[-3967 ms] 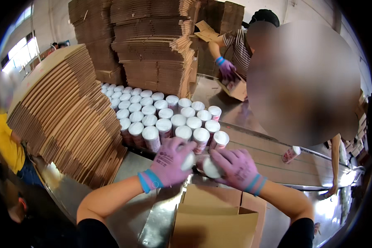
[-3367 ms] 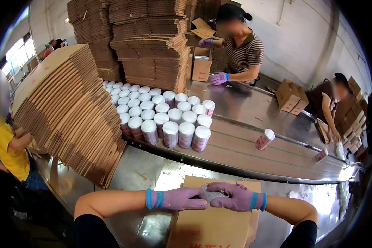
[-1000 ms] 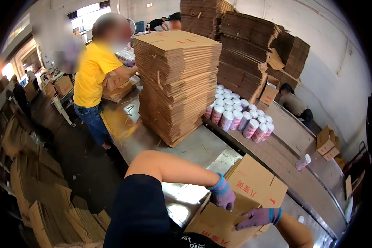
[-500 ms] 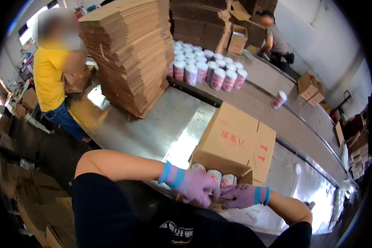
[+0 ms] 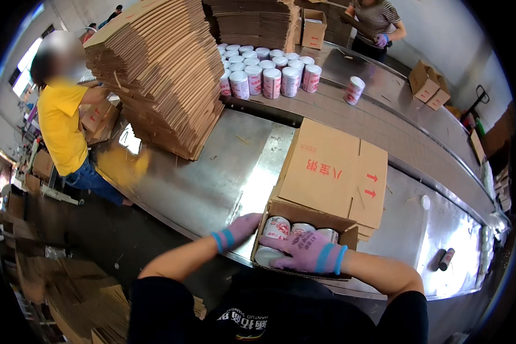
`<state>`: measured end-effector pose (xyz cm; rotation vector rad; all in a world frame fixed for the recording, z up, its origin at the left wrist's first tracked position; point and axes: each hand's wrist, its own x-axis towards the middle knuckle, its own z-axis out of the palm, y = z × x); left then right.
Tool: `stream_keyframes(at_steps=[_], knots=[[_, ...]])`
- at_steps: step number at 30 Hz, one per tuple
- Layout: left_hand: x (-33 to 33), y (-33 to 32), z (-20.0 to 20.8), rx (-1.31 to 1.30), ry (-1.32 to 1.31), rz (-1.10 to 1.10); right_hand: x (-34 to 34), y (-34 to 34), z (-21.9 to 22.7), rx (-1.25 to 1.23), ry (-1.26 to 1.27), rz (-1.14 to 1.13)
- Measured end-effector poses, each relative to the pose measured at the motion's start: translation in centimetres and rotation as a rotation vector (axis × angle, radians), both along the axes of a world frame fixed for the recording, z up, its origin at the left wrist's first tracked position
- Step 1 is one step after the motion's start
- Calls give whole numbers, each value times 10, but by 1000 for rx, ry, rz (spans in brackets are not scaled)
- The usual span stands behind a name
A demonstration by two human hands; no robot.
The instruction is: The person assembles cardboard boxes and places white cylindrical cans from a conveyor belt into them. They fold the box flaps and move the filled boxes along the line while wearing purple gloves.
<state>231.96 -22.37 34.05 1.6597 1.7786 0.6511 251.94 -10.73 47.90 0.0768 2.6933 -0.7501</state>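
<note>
An open cardboard carton (image 5: 353, 236) stands at the near edge of the metal table, with cans inside. Three white cans with red print, one of them a labelled can (image 5: 277, 227), lie along its far side. My right hand (image 5: 304, 251), in a purple glove with blue cuff bands, reaches in from the right. Its fingers and thumb close around a can (image 5: 268, 256) in the near left corner, whose pale end faces up. My left hand (image 5: 239, 230), gloved alike, rests with fingers stretched against the carton's outer left wall.
Flattened cartons (image 5: 332, 166) lie just beyond. A tall cardboard stack (image 5: 160, 80) rises at left, near a person in yellow (image 5: 63, 126). Many upright cans (image 5: 272, 83) crowd the conveyor, with a lone can (image 5: 354, 90) further right. Another person (image 5: 378, 26) stands at the far side.
My left hand has left the cans for the carton's outer left side. My right hand has shifted left onto the corner can. The view has shifted, and the far person stands differently.
</note>
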Motion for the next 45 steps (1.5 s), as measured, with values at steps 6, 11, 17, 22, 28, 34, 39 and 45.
stream_keyframes(at_steps=[6, 11, 17, 22, 28, 34, 39, 45], knots=[[30, -4, -140, 18, -829, 345, -8, -14, -22, 288, -30, 285], [36, -4, -151, 65, -847, 383, 42, 7, -9, -203, 127, 81], [78, 1, -35, -64, -594, 460, 125, 7, -5, 32, 72, -69], [63, -7, 20, -101, -562, 344, 123, 6, -10, 11, 171, -23], [0, -97, -9, 72, -1139, 999, 6, -19, -7, 39, 296, 259], [-108, -232, -69, 772, -1369, 1349, -193, -62, -31, 481, 927, 344], [-173, -244, -53, 950, -1477, 1533, -309, -96, -21, 253, 687, 277], [-161, -294, -65, 65, -1501, 1228, -244, 6, -49, -119, 797, 25]])
